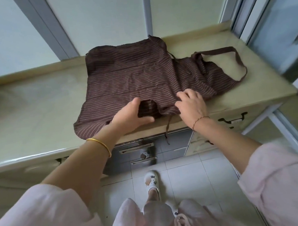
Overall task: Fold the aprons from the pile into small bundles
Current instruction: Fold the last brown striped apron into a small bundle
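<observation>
Lying spread across the desk (34, 105), the brown striped apron (131, 74) has its neck strap (240, 58) looped out to the right and one tie (167, 131) dangling over the near edge. Your left hand (130, 115) cups a raised fold at the apron's near edge, thumb on the far side and fingers on the near side, clamped on the cloth. Your right hand (192, 105), just to its right, curls its fingers into the gathered fabric where the tie starts.
</observation>
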Demonstrator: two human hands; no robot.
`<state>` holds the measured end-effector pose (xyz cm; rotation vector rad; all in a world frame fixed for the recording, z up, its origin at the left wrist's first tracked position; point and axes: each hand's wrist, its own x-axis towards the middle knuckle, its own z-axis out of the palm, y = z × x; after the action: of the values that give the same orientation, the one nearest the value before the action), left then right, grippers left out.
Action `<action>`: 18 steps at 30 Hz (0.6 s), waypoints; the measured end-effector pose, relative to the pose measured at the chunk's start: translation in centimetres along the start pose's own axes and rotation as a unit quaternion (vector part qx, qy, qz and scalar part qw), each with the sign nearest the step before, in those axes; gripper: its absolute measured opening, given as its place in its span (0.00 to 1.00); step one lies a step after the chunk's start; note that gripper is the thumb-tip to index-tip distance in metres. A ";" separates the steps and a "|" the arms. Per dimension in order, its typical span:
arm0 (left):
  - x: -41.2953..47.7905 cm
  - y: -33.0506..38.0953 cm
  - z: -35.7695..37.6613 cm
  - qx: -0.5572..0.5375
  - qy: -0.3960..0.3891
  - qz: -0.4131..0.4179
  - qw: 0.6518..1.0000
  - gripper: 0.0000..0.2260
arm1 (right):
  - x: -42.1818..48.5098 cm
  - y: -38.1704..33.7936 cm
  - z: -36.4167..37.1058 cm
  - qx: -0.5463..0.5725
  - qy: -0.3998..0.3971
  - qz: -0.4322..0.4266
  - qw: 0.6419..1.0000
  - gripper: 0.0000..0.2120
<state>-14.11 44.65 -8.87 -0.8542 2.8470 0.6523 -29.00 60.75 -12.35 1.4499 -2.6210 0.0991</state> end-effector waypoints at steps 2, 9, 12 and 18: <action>-0.1 -1.4 -0.1 0.102 -0.099 -0.027 0.989 0.30 | 0.7 0.0 -0.7 0.085 -0.072 -0.033 0.993 0.14; -1.6 -3.7 -1.1 0.155 -0.368 -0.164 0.902 0.23 | 1.9 0.1 -1.8 0.076 -0.450 -0.078 0.886 0.04; -1.8 -3.0 -1.8 0.157 -0.479 -0.230 0.832 0.25 | 2.7 0.3 -1.4 0.091 -0.565 -0.062 0.818 0.03; 0.7 -4.0 -6.1 0.196 -0.491 -0.246 0.812 0.19 | 7.4 0.5 -2.6 0.140 -0.483 -0.068 0.862 0.06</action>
<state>-12.38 38.71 -5.04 -0.7921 1.6361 0.2695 -33.06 55.11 -8.56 2.2243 -3.3243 -0.3888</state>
